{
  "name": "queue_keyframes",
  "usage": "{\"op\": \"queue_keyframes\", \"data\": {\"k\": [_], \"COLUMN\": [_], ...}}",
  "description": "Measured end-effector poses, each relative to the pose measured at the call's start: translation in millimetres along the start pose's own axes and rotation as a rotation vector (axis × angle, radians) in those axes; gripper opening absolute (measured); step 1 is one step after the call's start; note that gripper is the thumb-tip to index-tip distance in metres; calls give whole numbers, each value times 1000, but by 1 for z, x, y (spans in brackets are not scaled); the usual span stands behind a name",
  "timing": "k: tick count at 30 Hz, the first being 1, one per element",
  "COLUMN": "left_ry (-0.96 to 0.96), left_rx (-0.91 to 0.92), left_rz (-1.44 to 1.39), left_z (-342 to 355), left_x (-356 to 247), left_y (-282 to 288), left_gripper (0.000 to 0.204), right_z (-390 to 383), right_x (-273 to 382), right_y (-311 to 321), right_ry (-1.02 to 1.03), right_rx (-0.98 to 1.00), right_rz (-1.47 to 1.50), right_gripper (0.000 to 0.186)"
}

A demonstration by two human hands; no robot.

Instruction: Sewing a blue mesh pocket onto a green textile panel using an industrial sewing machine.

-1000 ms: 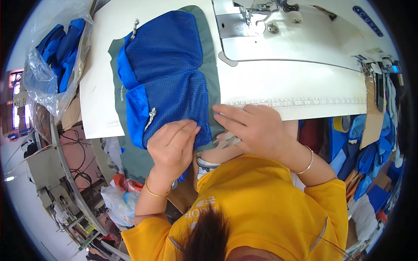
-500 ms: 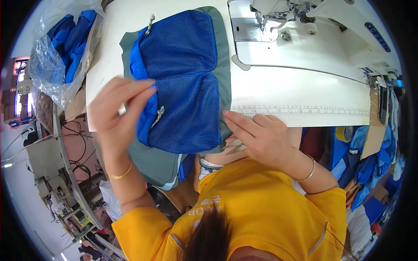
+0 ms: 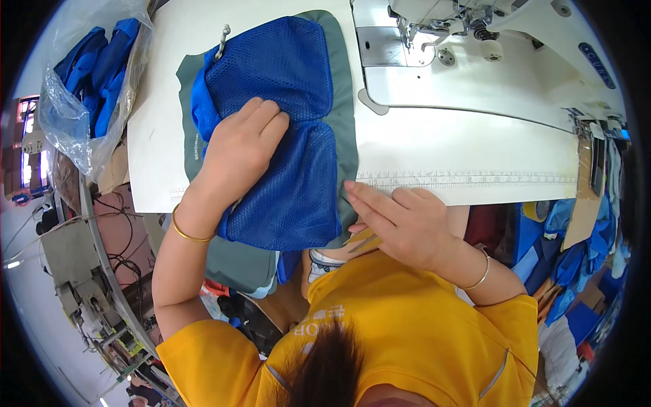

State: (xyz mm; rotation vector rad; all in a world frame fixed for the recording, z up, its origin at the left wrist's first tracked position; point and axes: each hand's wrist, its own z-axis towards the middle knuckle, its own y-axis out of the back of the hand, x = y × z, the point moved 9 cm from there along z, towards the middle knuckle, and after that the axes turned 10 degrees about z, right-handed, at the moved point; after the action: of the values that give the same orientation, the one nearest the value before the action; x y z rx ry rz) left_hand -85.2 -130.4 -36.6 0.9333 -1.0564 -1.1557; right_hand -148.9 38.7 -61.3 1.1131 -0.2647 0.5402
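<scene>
A grey-green fabric panel [image 3: 346,146] lies on the white table, with two blue mesh pockets [image 3: 291,197] on it. My left hand [image 3: 245,146] rests over the middle of the pockets, its fingers curled closed on the mesh; the fingertips are hidden. The outstretched fingers of my right hand [image 3: 407,220] touch the panel's right edge. Tucked in that hand are thread snips [image 3: 365,243], their shiny pointed blades showing below the fingers. A patterned drawcord [image 3: 222,42] sticks up from the far pocket's left side. Blue trim [image 3: 201,102] runs along the pockets' left edge.
A white sewing machine [image 3: 468,74] stands at the far right, its needle area beyond the panel. A printed ruler strip [image 3: 468,180] runs along the table's near edge. On the left, a clear plastic bag [image 3: 61,129] holds blue pieces. Blue cloth [image 3: 569,258] hangs at right.
My left hand has moved right from the pockets' left edge onto the mesh, and its fingers have curled in. The panel has shifted slightly left. My right hand has barely moved.
</scene>
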Motion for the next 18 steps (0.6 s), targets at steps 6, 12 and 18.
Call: {"op": "queue_keyframes", "data": {"k": [6,12,18], "left_ry": [576,530,530], "left_rx": [132,176,153], "left_rz": [-786,-893,-817], "left_z": [-16,-19,-19], "left_x": [51,46,47], "left_y": [-26,-30,-31], "left_gripper": [8,11,10], "right_z": [0,19,76], "right_x": [1,-19,-35], "right_y": [0,20,19], "right_ry": [11,-175,-171], "right_rx": [7,-93,-151], "right_rz": [-19,357,-9], "right_gripper": [32,36,32]}}
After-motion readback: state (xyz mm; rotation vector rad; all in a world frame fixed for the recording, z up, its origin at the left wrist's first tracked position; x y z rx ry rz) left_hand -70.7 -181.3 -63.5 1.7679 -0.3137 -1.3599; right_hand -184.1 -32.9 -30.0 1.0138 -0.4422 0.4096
